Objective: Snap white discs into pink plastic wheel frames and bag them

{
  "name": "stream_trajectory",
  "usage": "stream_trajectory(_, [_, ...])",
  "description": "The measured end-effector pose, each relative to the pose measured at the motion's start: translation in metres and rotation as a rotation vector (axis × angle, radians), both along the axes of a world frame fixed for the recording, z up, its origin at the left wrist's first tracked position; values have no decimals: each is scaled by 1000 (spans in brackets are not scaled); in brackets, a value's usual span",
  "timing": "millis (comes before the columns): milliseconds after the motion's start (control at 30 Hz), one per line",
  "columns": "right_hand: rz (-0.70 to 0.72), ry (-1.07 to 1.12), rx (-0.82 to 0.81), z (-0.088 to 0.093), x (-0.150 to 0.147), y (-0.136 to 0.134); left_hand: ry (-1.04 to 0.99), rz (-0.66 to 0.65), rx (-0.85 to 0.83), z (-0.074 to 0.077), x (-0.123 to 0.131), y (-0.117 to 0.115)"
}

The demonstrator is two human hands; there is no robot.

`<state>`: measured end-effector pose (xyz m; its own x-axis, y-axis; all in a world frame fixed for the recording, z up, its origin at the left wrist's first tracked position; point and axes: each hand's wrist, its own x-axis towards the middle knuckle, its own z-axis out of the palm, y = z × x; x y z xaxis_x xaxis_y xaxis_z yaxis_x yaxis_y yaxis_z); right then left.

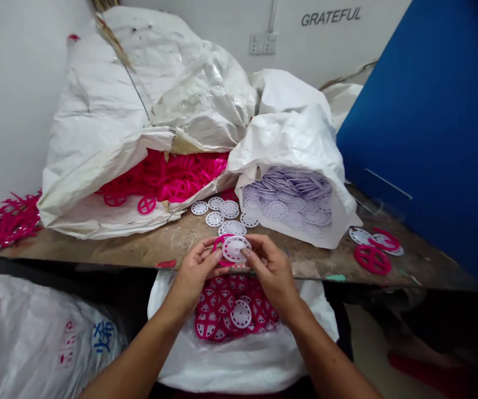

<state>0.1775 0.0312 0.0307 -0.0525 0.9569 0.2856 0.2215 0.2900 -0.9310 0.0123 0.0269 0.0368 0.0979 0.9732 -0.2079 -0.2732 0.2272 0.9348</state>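
The left grip (200, 259) pinches a pink ring (216, 244) between thumb and curled fingers, the right grip (270, 261) a white disc (236, 249) that overlaps the ring, between the two hands. Just beyond them, loose discs (214, 219) lie on a worn brown desk (309, 267). Farther ahead lie a sack of pink wheels (109, 105), leftward, and a sack of white discs (292, 136), rightward, before a pale wall (222, 19). A blue panel (421, 122) stands right; below the grips, a bag (226, 368) holds pink-and-white pieces.
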Motion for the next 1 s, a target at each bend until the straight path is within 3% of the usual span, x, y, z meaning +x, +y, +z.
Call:
stream_trajectory(133, [-51,-194,162,-6,4,-3,107,-50,89,-4,11,-6])
stream_trajectory(367, [131,-56,-54,-1,8,-2,496,-48,346,-8,7,-11])
stream_trajectory(500, [124,87,-218,-6,11,-3,349,-140,229,-7,7,-13])
stream_trajectory(600, [218,145,-282,-14,13,-9,236,-206,92,-13,6,-19])
stream_trajectory(800, [308,-94,-227,-20,9,-21,282,-210,53,-29,-3,-34])
stream_trajectory(900, [409,-222,-208,-12,8,-8,338,-334,78,-20,-23,-35])
stream_trajectory(1000, [267,-348,-105,-8,9,24,551,-420,161,-1,-58,-22])
